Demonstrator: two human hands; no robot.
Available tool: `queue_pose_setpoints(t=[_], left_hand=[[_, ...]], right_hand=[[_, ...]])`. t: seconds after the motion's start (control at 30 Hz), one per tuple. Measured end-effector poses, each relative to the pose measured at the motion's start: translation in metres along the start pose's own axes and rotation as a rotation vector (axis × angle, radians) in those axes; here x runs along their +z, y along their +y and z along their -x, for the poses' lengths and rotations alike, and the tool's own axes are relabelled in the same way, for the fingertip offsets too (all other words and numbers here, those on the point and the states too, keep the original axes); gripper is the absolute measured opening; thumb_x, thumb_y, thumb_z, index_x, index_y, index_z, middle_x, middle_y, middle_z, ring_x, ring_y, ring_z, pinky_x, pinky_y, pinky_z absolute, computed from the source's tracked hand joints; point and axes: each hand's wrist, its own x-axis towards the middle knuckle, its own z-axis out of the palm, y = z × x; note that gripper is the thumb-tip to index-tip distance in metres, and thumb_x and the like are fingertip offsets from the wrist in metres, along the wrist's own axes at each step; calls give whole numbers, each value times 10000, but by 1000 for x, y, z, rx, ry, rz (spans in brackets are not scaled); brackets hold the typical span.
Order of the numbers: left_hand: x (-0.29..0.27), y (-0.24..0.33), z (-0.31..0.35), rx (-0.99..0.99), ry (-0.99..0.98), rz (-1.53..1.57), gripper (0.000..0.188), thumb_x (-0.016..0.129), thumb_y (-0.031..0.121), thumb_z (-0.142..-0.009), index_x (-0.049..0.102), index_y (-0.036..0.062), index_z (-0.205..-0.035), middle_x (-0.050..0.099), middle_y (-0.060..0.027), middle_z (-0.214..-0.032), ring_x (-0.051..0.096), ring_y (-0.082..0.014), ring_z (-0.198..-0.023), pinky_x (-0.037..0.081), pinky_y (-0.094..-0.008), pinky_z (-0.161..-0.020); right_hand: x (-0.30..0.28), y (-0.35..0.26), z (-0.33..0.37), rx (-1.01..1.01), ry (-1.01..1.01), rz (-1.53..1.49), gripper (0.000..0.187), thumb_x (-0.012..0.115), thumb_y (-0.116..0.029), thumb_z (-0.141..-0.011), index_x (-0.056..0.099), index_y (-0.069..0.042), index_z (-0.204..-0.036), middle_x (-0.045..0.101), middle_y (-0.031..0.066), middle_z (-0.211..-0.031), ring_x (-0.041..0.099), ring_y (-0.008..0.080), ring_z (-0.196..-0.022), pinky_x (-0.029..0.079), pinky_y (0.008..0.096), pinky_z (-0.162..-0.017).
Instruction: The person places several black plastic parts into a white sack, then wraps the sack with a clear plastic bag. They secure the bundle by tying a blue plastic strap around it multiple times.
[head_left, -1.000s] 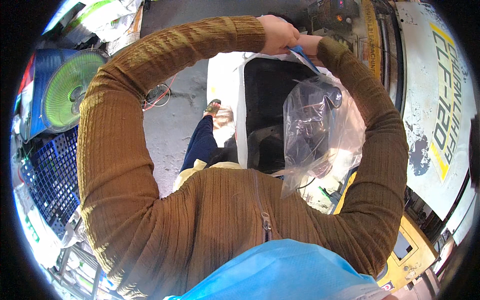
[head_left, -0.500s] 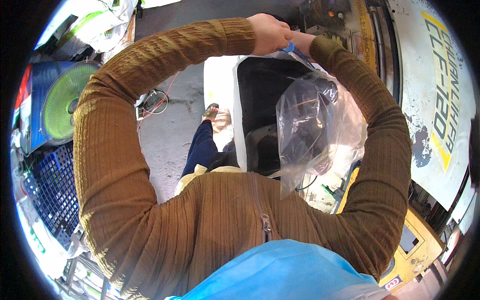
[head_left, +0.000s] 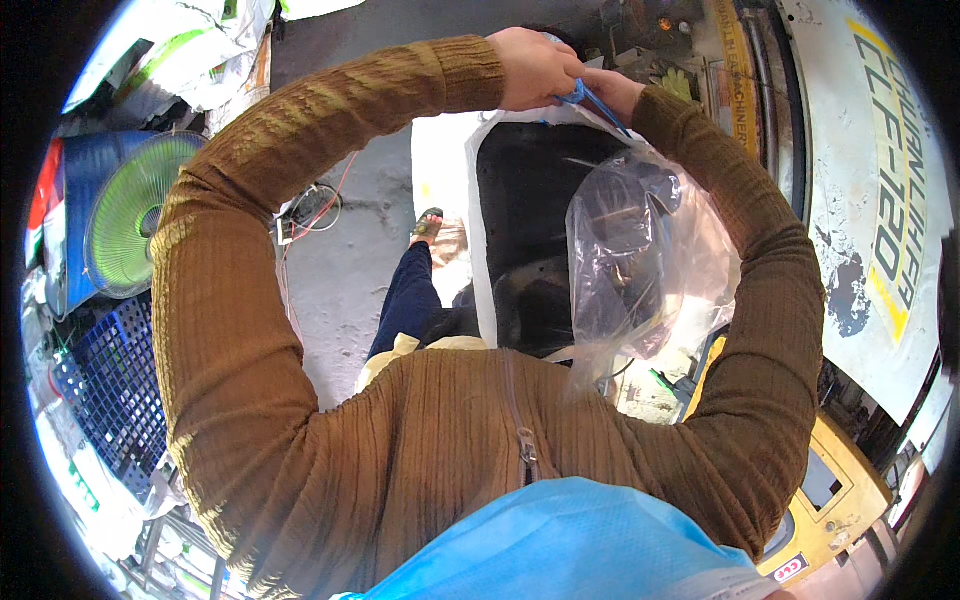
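Note:
Both arms are stretched out ahead, and the hands meet at the top of the view. My left hand (head_left: 535, 70) is closed, its fingers bent round a thin blue strip (head_left: 577, 95) that looks like a tie or cord. My right hand (head_left: 615, 90) is against it, its fingers largely hidden behind the left hand; its grip is hard to make out. Just below the hands is a large opening with a white rim (head_left: 482, 260) and a black inside (head_left: 530, 200). A clear plastic bag (head_left: 620, 240) hangs crumpled over its right side, below my right forearm.
A green-bladed fan (head_left: 130, 215) stands at the left above a blue plastic crate (head_left: 110, 385). Thin wires (head_left: 315, 210) lie on the grey floor. A large white machine panel (head_left: 870, 200) is at the right, with a yellow machine part (head_left: 825, 490) below. A pale glove (head_left: 677, 83) lies at the far right.
My hands have shifted slightly, with the right hand a little farther right. The clear bag appears slightly farther right, and the whole view has moved a little.

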Motion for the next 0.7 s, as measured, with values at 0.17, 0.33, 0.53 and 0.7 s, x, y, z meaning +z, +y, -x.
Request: queue_pose_setpoints(t=[0.17, 0.33, 0.53, 0.7], left_hand=[[7, -7, 2, 70, 96, 57, 175, 617, 199, -770, 596, 118, -924, 571, -46, -969, 570, -238, -923, 487, -375, -766], [9, -8, 0, 88, 119, 49, 174, 620, 198, -774, 600, 132, -933, 574, -38, -968, 571, -236, -922, 487, -379, -760], [7, -5, -1, 49, 67, 35, 131, 626, 186, -786, 650, 128, -900, 596, -19, -974, 576, -200, -958, 495, -340, -799], [8, -8, -1, 98, 123, 50, 144, 622, 185, -792, 641, 121, -920, 595, -19, -979, 572, -197, -968, 496, -327, -810]], right_hand=[[-6, 6, -23, 41, -81, 223, 314, 555, -246, -873, 545, -44, -1113, 594, 64, -1001, 567, 109, -897, 450, 227, -783], [-18, 7, -37, 30, -33, 664, 345, 584, -294, -849, 546, -62, -1102, 605, 59, -960, 577, 107, -854, 463, 229, -744], [-2, -4, -34, -55, -64, 762, 374, 558, -337, -854, 544, -61, -1106, 600, 68, -988, 578, 116, -872, 464, 236, -762], [10, -9, -39, -49, -42, 771, 402, 537, -374, -858, 542, -60, -1109, 595, 76, -1012, 578, 122, -886, 464, 242, -778]])
